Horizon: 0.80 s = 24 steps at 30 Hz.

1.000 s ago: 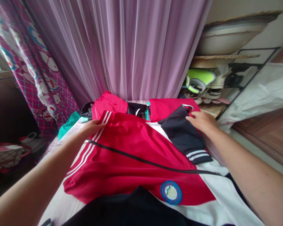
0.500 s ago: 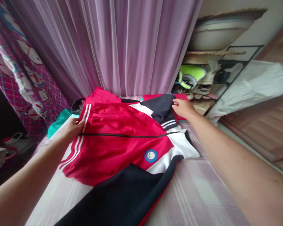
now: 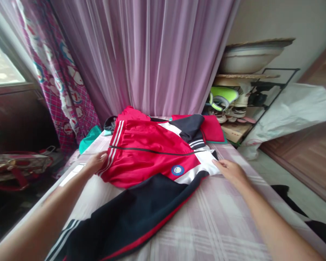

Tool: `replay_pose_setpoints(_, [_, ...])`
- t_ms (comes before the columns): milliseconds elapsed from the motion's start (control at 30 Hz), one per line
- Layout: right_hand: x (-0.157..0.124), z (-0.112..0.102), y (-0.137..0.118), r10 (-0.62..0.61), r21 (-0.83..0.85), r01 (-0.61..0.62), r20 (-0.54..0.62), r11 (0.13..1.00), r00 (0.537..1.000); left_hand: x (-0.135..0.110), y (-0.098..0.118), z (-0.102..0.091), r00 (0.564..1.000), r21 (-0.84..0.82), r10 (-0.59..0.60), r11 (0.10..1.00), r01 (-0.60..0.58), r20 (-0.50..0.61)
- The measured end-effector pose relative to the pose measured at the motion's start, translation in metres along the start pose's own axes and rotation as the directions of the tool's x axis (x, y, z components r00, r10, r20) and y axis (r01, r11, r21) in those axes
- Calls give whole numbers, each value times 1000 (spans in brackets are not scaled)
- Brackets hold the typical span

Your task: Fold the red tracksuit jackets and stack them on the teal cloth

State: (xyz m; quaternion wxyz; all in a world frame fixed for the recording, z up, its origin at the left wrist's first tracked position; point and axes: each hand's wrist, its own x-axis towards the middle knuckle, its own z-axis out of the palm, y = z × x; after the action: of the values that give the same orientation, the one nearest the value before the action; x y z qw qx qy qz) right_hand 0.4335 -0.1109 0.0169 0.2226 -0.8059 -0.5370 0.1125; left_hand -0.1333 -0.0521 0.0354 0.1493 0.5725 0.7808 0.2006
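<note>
Head view: outstretched left hand (image 3: 97,162) and right hand (image 3: 232,171) flank the jacket (image 3: 143,165).

No word, number or brand is being shown legibly. The nearest thing to a sign is being borne by the red, white and dark jacket (image 3: 152,139): a round emblem (image 3: 177,170) is being displayed on the near side of its zip, toward the right, with a blue ring being set around a pale centre (any lettering in the ring is being lost to its small size). At the far right, a few faint reddish marks are being carried by the white plastic bag (image 3: 290,112), low on its left part (whether letters or a drawing are being formed by them cannot be told).
</note>
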Motion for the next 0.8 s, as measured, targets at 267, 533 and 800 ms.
replay_pose_setpoints(267, [-1, -15, 37, 49, -331, -66, -60, 941, 997, -16, 19, 5, 993, 52, -14, 999, 8, 115])
replay_pose_setpoints(533, [12, -18, 37, 54, -322, -11, 124, 947, 991, -41, 23, 3, 979, 286, 97, 947, -146, 181])
replay_pose_setpoints(800, [0, -24, 43, 8, -298, 20, 93, 954, 996, -48, -8, -12, 993, 346, 75, 933, -102, 92])
